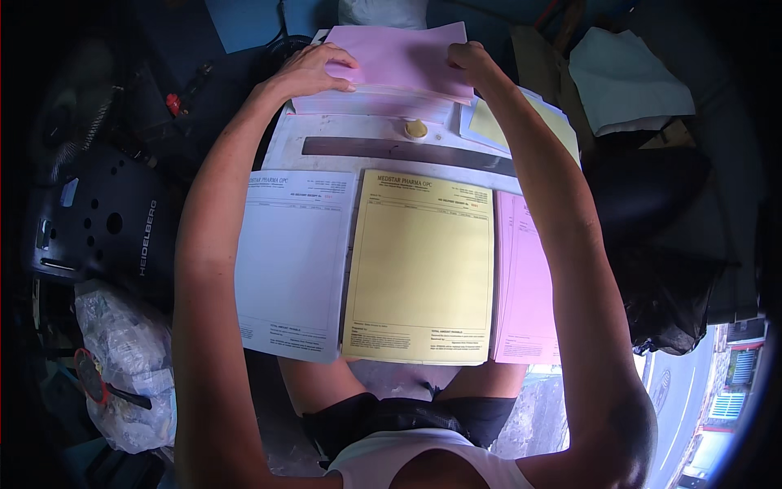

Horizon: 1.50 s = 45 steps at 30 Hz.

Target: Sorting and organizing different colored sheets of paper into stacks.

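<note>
Both my hands are at the far end of the white worktable, on a thick stack of pink and white paper (pixel 372 104). My left hand (pixel 314 68) holds the left edge of the pink sheets (pixel 397 58) on top, thumb near their front edge. Curled around their right edge is my right hand (pixel 470 56), its fingertips partly hidden. The upper sheets sit slightly askew over the stack. Closer to me lie three piles of printed forms: white (pixel 293 263), yellow (pixel 421 269) and pink (pixel 519 287). My right forearm covers part of the pink pile.
A small tub of yellowish stuff (pixel 416 128) stands before the stack, near a dark slot (pixel 391 148) in the tabletop (pixel 284 140). More white and yellow sheets (pixel 489 122) lie under my right forearm. A Heidelberg machine panel (pixel 116 214) and plastic-wrapped bundle (pixel 128 367) are at left.
</note>
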Available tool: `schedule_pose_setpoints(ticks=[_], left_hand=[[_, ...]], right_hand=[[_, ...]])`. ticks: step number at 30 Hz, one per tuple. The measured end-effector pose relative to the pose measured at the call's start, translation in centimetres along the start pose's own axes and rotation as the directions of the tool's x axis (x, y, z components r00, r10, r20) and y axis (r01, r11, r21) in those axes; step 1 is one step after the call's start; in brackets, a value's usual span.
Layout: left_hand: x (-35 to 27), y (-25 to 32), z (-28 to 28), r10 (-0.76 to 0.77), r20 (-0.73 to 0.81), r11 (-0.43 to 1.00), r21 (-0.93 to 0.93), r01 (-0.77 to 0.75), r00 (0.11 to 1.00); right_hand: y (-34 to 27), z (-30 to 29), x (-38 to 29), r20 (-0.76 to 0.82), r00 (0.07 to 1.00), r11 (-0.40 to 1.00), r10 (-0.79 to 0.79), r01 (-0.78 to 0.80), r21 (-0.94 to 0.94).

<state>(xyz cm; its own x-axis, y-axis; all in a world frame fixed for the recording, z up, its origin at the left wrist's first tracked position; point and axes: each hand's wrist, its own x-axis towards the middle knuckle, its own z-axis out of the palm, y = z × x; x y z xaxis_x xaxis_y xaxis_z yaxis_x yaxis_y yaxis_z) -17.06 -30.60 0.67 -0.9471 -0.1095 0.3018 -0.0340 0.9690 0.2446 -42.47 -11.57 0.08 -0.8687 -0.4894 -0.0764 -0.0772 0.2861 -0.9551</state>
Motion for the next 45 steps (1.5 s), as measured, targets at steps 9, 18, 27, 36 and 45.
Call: schedule_pose_setpoints(ticks=[9,18,27,36,45], left_hand=[[-0.5,-1.0,0.1,-0.051,0.056,0.998,-0.030,0.053,0.997],[1.0,0.3,0.8,-0.045,0.045,0.999,-0.002,0.045,0.998],[1.0,0.4,0.2,0.003,0.014,1.000,-0.027,-0.003,1.000],[0.3,3.9,-1.0,-0.130,0.048,0.991,-0.009,0.131,0.990],[-5.5,3.3,0.5,-0.134,-0.039,0.983,0.119,0.138,0.990]], right_hand=[[1.7,-4.0,-1.2,0.207,0.975,0.763,-0.083,0.196,-0.616],[7.1,-21.1,-3.0,-0.042,0.949,0.897,-0.312,0.280,-0.342],[4.5,-24.6,-4.7,-0.378,0.734,0.810,-0.565,0.404,-0.426],[1.1,-8.0,-3.7,0.100,0.861,0.820,-0.499,0.506,-0.267],[-2.1,-2.4,-24.3,0.413,0.448,0.454,-0.793,0.886,-0.088]])
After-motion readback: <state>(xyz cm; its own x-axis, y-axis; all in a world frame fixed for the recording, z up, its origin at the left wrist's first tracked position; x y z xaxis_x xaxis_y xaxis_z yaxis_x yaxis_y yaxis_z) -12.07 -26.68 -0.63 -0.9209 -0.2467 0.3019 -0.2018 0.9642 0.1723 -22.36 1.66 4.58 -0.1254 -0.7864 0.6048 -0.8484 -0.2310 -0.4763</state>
